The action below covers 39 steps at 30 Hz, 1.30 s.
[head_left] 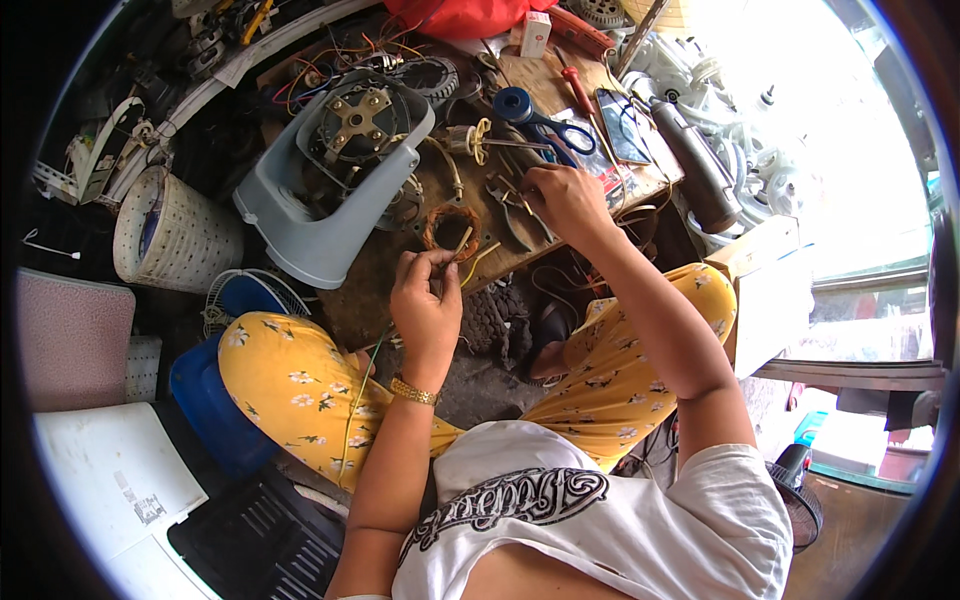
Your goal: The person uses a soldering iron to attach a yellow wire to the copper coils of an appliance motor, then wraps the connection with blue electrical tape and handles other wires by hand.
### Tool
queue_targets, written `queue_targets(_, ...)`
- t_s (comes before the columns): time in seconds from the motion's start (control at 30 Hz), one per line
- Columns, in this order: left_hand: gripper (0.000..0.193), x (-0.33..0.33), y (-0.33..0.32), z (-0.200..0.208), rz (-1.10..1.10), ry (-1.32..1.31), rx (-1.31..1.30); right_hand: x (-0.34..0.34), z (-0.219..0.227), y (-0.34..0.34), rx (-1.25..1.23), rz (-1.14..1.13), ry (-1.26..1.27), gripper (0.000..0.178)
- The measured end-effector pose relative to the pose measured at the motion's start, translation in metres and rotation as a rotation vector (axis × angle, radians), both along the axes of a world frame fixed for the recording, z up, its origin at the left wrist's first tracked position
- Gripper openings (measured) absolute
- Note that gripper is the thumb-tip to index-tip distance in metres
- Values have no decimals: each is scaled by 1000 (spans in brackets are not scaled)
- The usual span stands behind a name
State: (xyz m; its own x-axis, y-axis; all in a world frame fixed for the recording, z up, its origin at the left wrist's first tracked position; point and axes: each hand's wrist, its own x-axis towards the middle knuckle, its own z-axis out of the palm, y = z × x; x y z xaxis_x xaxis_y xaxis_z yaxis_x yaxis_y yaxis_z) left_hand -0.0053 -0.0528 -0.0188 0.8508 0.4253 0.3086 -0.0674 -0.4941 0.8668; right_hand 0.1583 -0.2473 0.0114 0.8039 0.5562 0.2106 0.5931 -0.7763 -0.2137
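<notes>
My left hand [428, 305] pinches a thin yellowish tube [463, 241] upright over the bench's near edge. Just behind it lies a ring-shaped copper coil [437, 225]; a second yellow strand [483, 258] sticks out beside the tube. A green-yellow wire [356, 405] trails over my left thigh below this hand. My right hand [568, 203] is over the bench, its fingers closed at thin pale pieces beside the pliers [517, 218]; whatever they grip is hidden. Beyond it are blue-handled scissors [562, 133], a blue tape roll [512, 104] and a motor rotor with a shaft [470, 140].
A grey fan housing with its motor [330, 240] stands on the left of the wooden bench [385, 282]. A red-handled screwdriver [579, 90], a phone-like slab [623, 125] and a dark cylinder flask [697, 165] lie at right. A perforated white basket [178, 230] sits far left.
</notes>
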Motion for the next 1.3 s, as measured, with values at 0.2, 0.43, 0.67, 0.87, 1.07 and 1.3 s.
queue_targets(0.2,9,-1,0,1,-12,0,22,-9,5,7,-82,-46,-96,18)
queue_targets(0.43,9,-1,-2,3,-5,-20,54,8,-21,42,-286,-47,-258,10)
queue_targets(0.67,8,-2,1,-1,0,-58,28,7,8,32,78,-57,-35,30)
queue_targets(0.87,6,-1,-1,-2,-22,-31,-43,-11,30,12,376,312,261,17)
queue_targets(1.07,9,0,-3,-4,-39,-56,-43,-22,41,24,270,488,186,13)
queue_targets(1.3,9,1,-2,-1,-28,-51,20,-27,41,32,207,523,172,12)
